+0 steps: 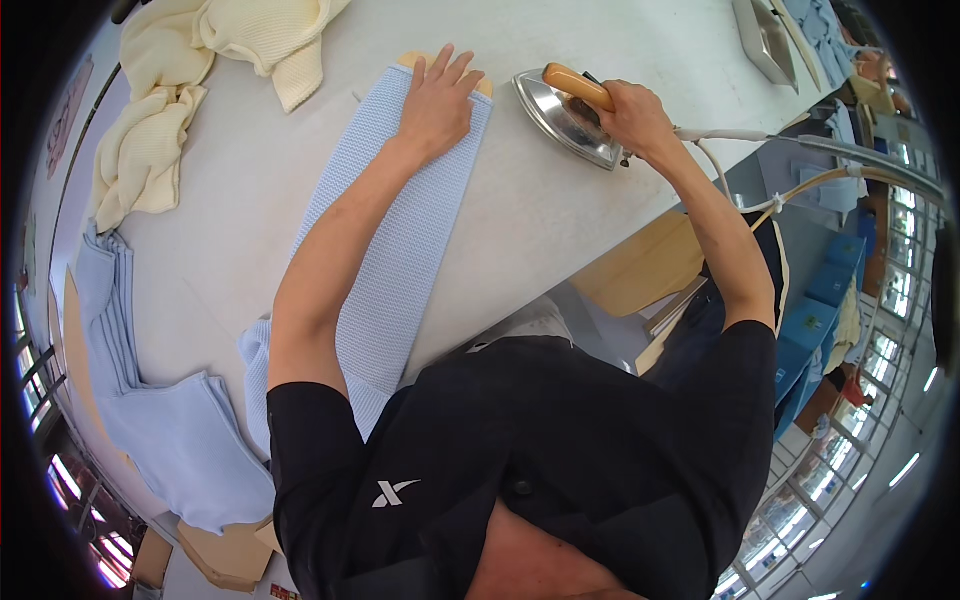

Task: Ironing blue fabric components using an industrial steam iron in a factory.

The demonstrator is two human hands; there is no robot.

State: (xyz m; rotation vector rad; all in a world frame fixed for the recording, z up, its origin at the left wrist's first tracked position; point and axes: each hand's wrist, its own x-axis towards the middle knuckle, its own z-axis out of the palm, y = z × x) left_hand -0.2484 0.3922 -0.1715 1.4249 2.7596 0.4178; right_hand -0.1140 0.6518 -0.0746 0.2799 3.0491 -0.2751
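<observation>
A light blue knitted piece point(405, 260) lies stretched in a long strip over the table, running from near my body to the far side. A tan board end point(487, 86) shows past its far edge. My left hand point(438, 105) lies on that far end with its fingers spread. To the right, my right hand point(636, 118) is wrapped round the wooden handle of a steam iron point(570, 118). The iron's shiny metal body is beside the knit, apart from it, and a hose point(725, 134) leads off to the right.
Cream knitwear point(235, 45) is heaped at the far left. Folded light blue knitwear point(175, 430) lies at the near left edge. A metal tray point(764, 42) stands at the far right of the white table point(560, 225). Blue bins point(815, 320) are stacked beyond the table's right edge.
</observation>
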